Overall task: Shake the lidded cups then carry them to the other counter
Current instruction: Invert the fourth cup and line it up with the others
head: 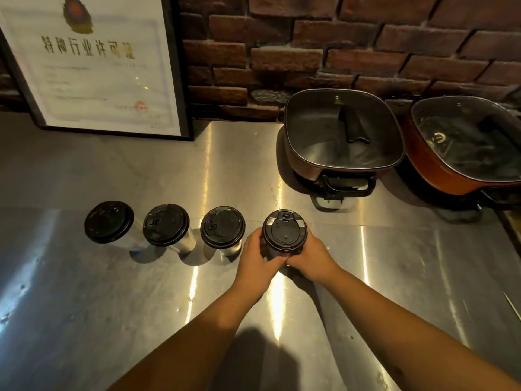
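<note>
Your two forearms come in from six o'clock, cut off by the bottom edge, and meet at the rightmost cup (284,231). Your left hand (258,262) and right hand (311,258) are both wrapped around its body, fingertips meeting in front, so the cup's sides are hidden; only the black lid shows. Whether it rests on the steel counter (112,292) or is lifted, you cannot tell. At nine o'clock from it stand three more lidded cups (166,224) in a row, apart from each other, contents unseen. At one o'clock sit two square electric pots (342,131) under glass lids, the farther one cut off. A framed certificate (93,63) leans against the brick wall at eleven o'clock.
</note>
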